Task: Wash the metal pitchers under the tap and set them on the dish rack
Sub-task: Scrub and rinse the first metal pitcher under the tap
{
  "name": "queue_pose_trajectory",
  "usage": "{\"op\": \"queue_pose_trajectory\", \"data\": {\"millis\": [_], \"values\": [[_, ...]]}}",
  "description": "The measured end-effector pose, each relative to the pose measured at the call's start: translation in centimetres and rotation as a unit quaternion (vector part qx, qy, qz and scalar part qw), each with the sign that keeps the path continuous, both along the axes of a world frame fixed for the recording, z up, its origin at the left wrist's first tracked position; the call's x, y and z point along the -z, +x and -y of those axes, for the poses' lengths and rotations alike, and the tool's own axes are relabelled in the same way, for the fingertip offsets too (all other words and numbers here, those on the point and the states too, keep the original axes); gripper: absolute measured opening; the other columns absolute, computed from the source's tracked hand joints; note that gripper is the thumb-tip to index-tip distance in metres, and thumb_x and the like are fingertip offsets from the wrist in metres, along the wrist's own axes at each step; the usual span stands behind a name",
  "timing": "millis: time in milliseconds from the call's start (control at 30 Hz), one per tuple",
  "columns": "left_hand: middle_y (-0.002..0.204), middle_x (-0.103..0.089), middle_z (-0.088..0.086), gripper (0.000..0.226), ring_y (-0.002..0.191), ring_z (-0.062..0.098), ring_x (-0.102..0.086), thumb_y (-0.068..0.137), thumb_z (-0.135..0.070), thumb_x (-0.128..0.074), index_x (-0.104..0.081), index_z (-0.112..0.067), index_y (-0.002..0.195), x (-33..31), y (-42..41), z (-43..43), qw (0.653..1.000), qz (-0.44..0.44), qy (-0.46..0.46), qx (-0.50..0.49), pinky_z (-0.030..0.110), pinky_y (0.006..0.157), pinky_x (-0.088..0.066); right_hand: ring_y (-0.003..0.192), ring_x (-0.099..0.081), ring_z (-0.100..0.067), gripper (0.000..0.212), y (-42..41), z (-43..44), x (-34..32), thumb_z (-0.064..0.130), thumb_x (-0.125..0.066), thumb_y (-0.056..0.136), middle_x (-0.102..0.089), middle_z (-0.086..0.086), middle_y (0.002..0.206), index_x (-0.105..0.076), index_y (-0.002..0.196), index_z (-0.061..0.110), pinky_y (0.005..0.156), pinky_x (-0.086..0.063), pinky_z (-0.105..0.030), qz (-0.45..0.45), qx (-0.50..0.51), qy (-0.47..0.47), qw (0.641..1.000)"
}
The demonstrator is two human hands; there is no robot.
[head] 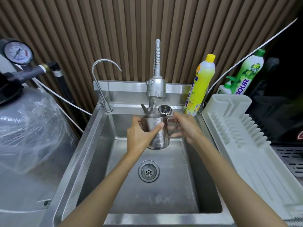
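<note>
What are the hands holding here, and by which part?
One steel measuring pitcher, under the running tap: left hand wraps its body, right hand grips the wire handle side.

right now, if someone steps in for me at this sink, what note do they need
Left hand: wrapped around the body of the metal pitcher.
Right hand: at the pitcher's handle side.
Pitcher is held over the sink, under the spray tap, which appears to be running.
Dish rack on the right holds no pitcher.
Done: nothing racked. Left: finish rinsing, set it on the rack; no other pitcher in view.
</note>
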State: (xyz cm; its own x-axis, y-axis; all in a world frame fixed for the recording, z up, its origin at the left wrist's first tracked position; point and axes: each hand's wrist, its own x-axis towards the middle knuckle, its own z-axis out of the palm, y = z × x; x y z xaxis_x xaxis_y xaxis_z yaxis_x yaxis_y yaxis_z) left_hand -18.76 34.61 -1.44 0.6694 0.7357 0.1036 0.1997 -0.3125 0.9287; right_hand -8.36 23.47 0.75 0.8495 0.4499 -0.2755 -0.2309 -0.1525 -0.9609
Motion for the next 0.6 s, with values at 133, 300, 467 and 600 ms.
{"op": "queue_pose_trajectory", "data": {"millis": [133,300,467,600], "values": [[0.092,-0.065,-0.004,0.049,0.081,0.004,-0.063,0.064,-0.034,-0.083,-0.041,-0.022,0.085,0.6,0.7,0.3,0.993,0.034,-0.103,0.053,0.005,0.064,-0.046,0.057,-0.065,-0.006,0.022,0.8,-0.2,-2.7,0.023,-0.062,0.080,-0.071,-0.010,0.077,-0.060,0.064,0.009,0.053,-0.052,-0.030,0.151,0.029,-0.111,0.982],[0.093,-0.062,0.003,0.047,0.078,0.002,-0.061,0.071,-0.010,-0.078,-0.035,-0.022,0.086,0.2,1.6,0.6,0.970,0.093,-0.192,0.116,0.008,0.066,-0.049,0.077,-0.067,-0.025,0.030,0.9,-0.9,-5.2,0.022,-0.067,0.074,-0.067,-0.012,0.068,-0.048,0.052,0.015,0.063,-0.047,-0.033,0.302,0.016,-0.170,0.938],[0.097,-0.057,0.004,0.059,0.085,0.009,-0.060,0.066,-0.001,-0.080,-0.031,-0.026,0.088,0.5,2.5,0.5,0.968,0.170,-0.170,0.066,0.021,0.084,-0.050,0.061,-0.048,-0.014,0.029,2.2,-1.7,-5.4,0.016,-0.064,0.074,-0.070,-0.005,0.075,-0.043,0.053,0.017,0.059,-0.036,-0.028,0.215,-0.046,-0.034,0.975],[0.101,-0.057,0.002,0.062,0.091,-0.001,-0.058,0.063,-0.007,-0.083,-0.034,-0.017,0.099,-0.1,1.5,0.1,0.982,0.188,-0.017,0.009,0.006,0.080,-0.043,0.069,-0.047,-0.015,0.031,2.5,-2.7,-3.8,-0.008,-0.039,0.082,-0.069,0.007,0.065,-0.041,0.058,0.010,0.063,-0.040,-0.026,0.048,-0.065,0.143,0.986]]}}
